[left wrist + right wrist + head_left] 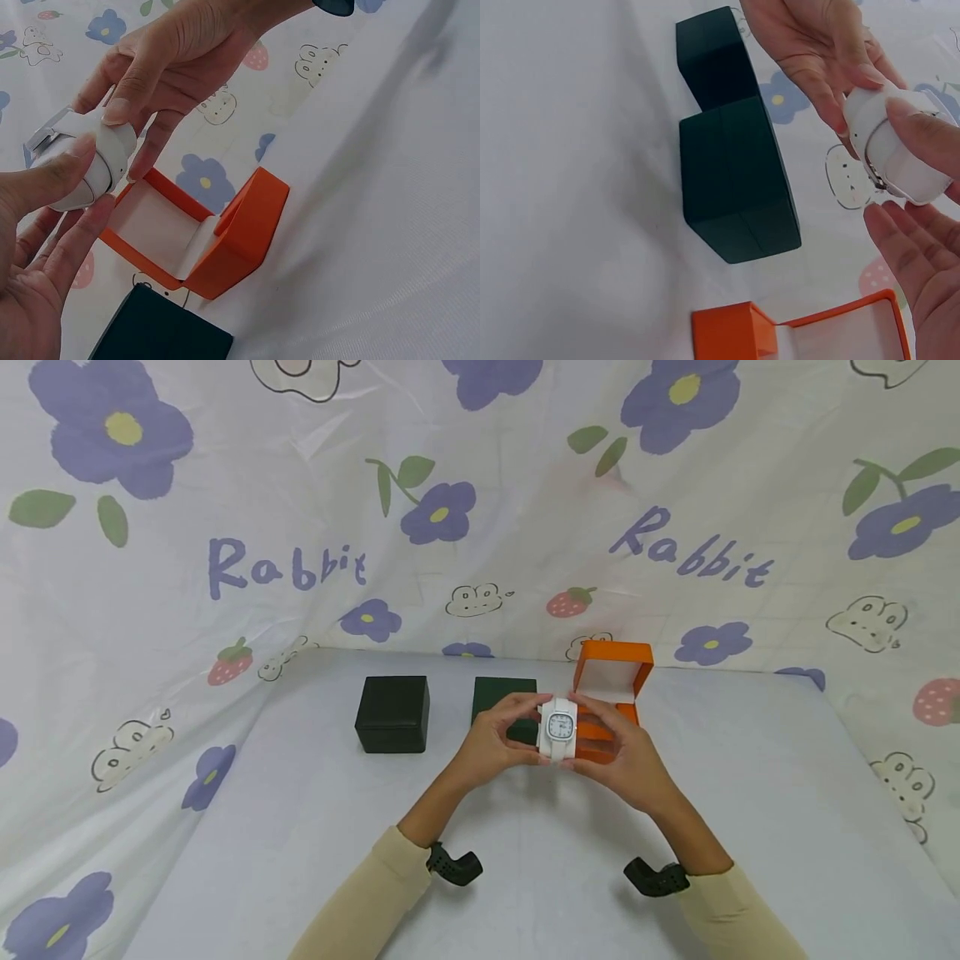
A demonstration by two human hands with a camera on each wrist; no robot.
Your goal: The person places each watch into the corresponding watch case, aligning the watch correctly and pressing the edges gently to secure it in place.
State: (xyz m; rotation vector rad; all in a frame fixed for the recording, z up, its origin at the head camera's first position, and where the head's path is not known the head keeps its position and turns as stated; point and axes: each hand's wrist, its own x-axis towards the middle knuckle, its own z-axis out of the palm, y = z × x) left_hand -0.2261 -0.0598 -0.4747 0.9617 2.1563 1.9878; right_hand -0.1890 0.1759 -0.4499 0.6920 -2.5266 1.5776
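A white wristwatch (559,727) with a squarish dial is wrapped round a white cushion (120,146). Both hands hold it up over the table, dial toward the head camera. My left hand (487,742) grips the cushion's left side between thumb and fingers. On the opposite side my right hand (633,764) pinches it the same way. Close behind the hands stands an orange watch box (617,651), lid raised and pale inside. In the right wrist view, the strap's metal buckle (877,178) shows at the underside.
To the left on the white table (300,860) sits a closed black-looking box (392,717). A closed dark green box (501,692) stands between it and the orange one, partly hidden by my left hand. A flower-print cloth (510,543) hangs behind.
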